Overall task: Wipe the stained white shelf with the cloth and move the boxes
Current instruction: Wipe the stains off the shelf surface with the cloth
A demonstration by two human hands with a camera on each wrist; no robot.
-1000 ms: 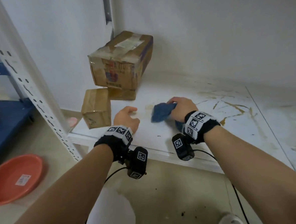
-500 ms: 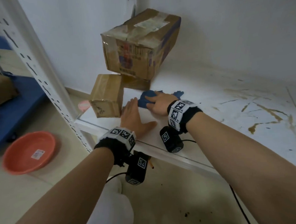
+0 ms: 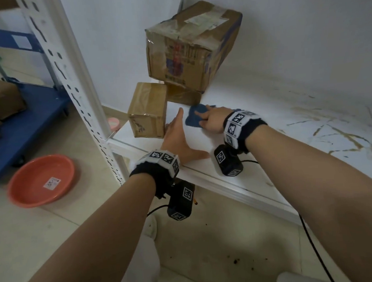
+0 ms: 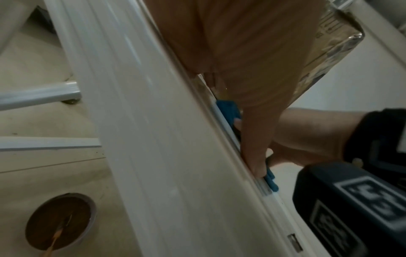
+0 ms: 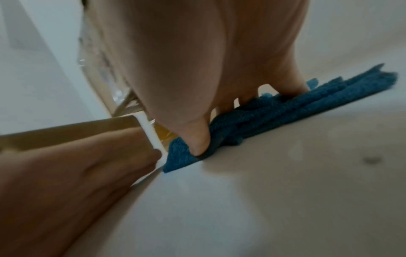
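Note:
The white shelf (image 3: 256, 123) carries brown stains on its right part. My right hand (image 3: 203, 118) grips the bunched blue cloth (image 3: 193, 118) and presses it on the shelf close to the boxes. In the right wrist view its thumb and fingertips (image 5: 198, 144) dig into the cloth (image 5: 285, 107). My left hand (image 3: 175, 128) lies flat with straight fingers, its edge against the small brown box (image 3: 148, 112) at the shelf's left front corner. A large taped box (image 3: 192, 46) leans tilted on another small box (image 3: 182, 95) behind.
The perforated white upright (image 3: 68, 82) stands left of the boxes. On the floor sit an orange basin (image 3: 41, 180), a pink tape roll (image 3: 114, 123) and a blue cart (image 3: 16, 129) with cartons. The wall (image 3: 283, 36) closes the back of the shelf.
My right hand slid the cloth leftwards up to the boxes. My left hand went from loosely curled to flat and moved forward beside the small box.

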